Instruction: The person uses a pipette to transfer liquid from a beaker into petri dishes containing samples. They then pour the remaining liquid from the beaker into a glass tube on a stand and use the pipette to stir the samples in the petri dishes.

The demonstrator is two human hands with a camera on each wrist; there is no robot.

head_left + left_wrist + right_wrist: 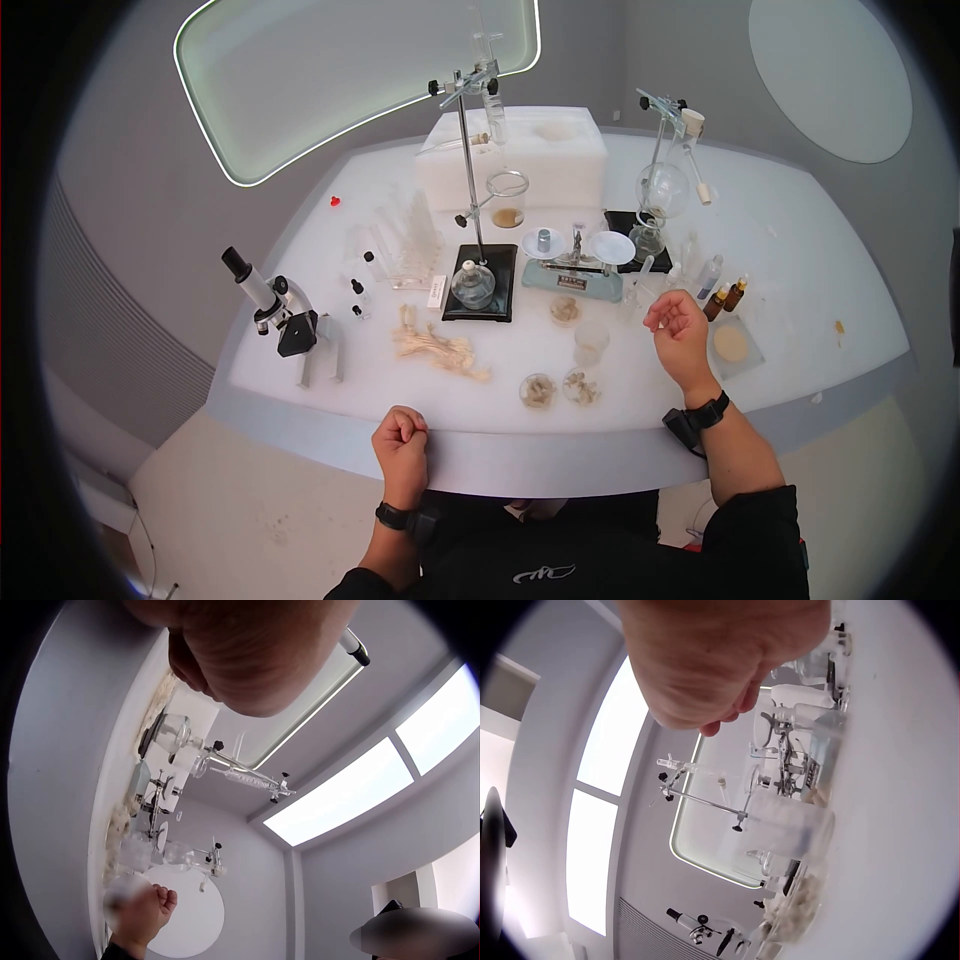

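My left hand [402, 450] rests at the table's front edge with its fingers loosely curled and nothing in them. Over the right part of the table is my right hand [682, 340], palm turned up and inward, fingers loosely bent and holding nothing. A beaker [591, 342] stands to the left of the right hand, and two dishes of pale clumps [538, 391] lie in front of it. Beyond them is a balance [572, 282] with two white pans. Tangled cream fibres [440, 350] lie beyond the left hand.
A microscope [285, 315] stands at the left. In the middle, a stand on a black base [505, 290] bears clamped glassware; a second stand with a round flask [662, 188] is at the back right. Brown dropper bottles [735, 294] sit near a dish with a pale disc [731, 344].
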